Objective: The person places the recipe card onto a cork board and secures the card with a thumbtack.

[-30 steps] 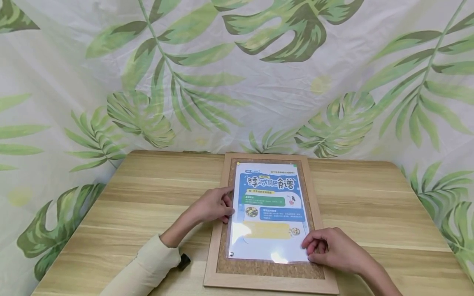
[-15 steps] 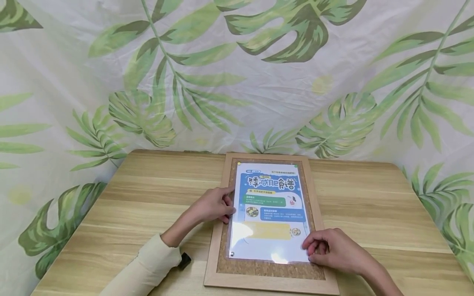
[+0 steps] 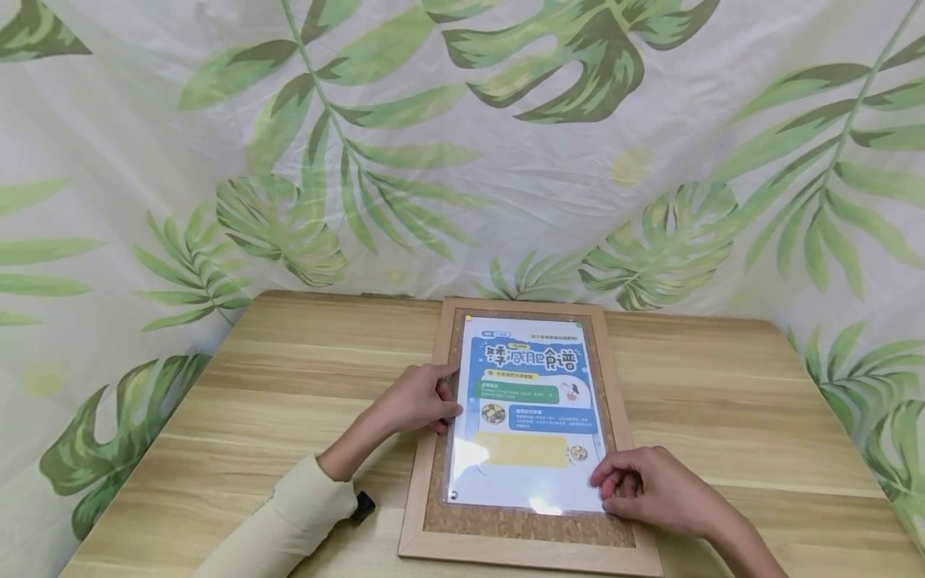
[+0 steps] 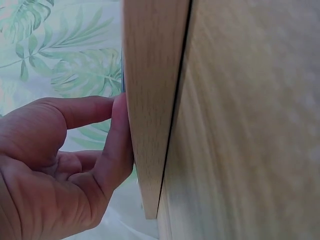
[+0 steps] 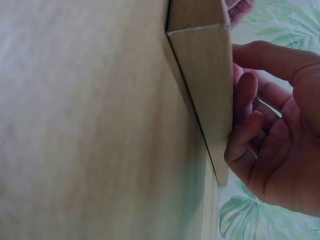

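A glossy laminated poster [image 3: 531, 417] with blue, green and yellow panels lies on a wood-framed cork board [image 3: 527, 526]. My left hand [image 3: 415, 399] touches the poster's left edge with thumb and index finger, their tips apart. At the lower right corner, my right hand [image 3: 650, 487] touches the poster's edge, its thumb and index tips apart and its other fingers loosely bent. Close up in the left wrist view, my left fingertips meet beside the board's frame [image 4: 152, 75]. In the right wrist view, my right hand [image 5: 280, 115] lies against the frame [image 5: 207, 65]. The frame hides the poster there.
A yellow pin [image 3: 468, 319], a green pin [image 3: 579, 325] and a silver pin [image 3: 454, 495] sit at three poster corners. A small black object [image 3: 364, 507] lies by the left sleeve [image 3: 296, 514] on the wooden table [image 3: 311, 361]. A leaf-patterned curtain [image 3: 405, 201] hangs behind.
Neither hand visibly moves against the poster or board. Only the whole head view shifts very slightly.
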`<state>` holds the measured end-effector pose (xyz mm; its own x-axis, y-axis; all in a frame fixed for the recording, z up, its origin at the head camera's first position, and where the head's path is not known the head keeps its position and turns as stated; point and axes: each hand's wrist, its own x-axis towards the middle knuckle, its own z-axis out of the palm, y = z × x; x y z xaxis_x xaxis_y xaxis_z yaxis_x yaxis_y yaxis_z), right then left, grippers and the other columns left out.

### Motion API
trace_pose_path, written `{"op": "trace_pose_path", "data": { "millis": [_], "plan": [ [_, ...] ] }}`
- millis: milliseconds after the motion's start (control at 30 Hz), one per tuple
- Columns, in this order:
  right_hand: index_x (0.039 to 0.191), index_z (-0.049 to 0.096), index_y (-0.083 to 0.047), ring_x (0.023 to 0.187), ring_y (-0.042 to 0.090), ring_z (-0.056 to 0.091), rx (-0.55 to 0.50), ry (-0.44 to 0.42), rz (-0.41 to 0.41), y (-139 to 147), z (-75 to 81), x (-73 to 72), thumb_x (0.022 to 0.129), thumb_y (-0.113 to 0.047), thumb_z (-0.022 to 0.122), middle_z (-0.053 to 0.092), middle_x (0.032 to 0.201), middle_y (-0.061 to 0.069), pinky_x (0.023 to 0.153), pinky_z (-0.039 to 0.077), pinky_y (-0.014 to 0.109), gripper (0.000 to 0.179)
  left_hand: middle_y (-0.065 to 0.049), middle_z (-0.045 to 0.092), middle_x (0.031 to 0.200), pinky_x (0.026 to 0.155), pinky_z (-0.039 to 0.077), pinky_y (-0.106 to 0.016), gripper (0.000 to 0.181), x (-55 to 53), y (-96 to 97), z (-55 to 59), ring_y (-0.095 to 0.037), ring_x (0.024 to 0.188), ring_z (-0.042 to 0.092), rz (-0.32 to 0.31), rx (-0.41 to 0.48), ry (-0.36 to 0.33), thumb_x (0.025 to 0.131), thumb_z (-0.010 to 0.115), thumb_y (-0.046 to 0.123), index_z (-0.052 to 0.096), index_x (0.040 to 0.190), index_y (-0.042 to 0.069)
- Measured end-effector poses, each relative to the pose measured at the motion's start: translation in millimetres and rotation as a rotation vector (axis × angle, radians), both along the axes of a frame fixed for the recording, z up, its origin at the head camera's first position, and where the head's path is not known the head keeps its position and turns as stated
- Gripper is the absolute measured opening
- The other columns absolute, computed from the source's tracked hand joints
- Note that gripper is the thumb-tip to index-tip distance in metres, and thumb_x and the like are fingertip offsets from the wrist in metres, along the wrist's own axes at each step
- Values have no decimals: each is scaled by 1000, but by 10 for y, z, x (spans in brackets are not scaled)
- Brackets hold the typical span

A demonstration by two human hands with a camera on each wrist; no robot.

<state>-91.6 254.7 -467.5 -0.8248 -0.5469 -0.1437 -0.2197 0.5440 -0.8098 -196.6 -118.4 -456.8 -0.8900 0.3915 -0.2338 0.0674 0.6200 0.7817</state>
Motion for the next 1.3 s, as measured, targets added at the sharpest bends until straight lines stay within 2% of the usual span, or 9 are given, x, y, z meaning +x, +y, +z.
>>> {"op": "trace_pose_path", "data": {
  "millis": [233,433,533,1133,1300],
  "plan": [
    [103,77,-16,71,-3,59,0,16,9,14,-7,-2,91,-10,81,70,85,-13,61,53,19,14,-4,68,75,51,59,-27,76,8,30,25,-15,56,69,-7,-70,59,93,80,3,44,159,-8],
    [104,77,-16,71,-4,59,2,13,14,14,-9,5,92,-10,80,70,85,-13,60,53,19,14,1,66,69,48,42,-22,74,37,58,41,-13,54,61,-13,-137,127,93,81,8,47,157,-8],
    [104,77,-16,71,-4,59,4,12,15,11,-11,7,92,-10,80,70,85,-14,60,53,19,14,1,65,69,49,37,-21,73,51,72,41,-13,54,58,3,-159,150,93,82,9,49,156,-8],
    [105,76,-15,70,-4,57,6,25,15,13,-17,16,93,-11,80,70,86,-14,60,52,18,14,-3,64,70,47,40,-22,68,133,142,92,-14,54,60,59,-161,155,94,80,4,51,155,-7],
    [105,76,-16,70,-4,57,11,37,15,11,-23,15,93,-11,80,69,85,-14,60,52,18,14,-1,63,67,47,40,-21,59,164,155,92,-13,53,58,71,-201,222,93,80,4,60,147,-7]
  ]
}}
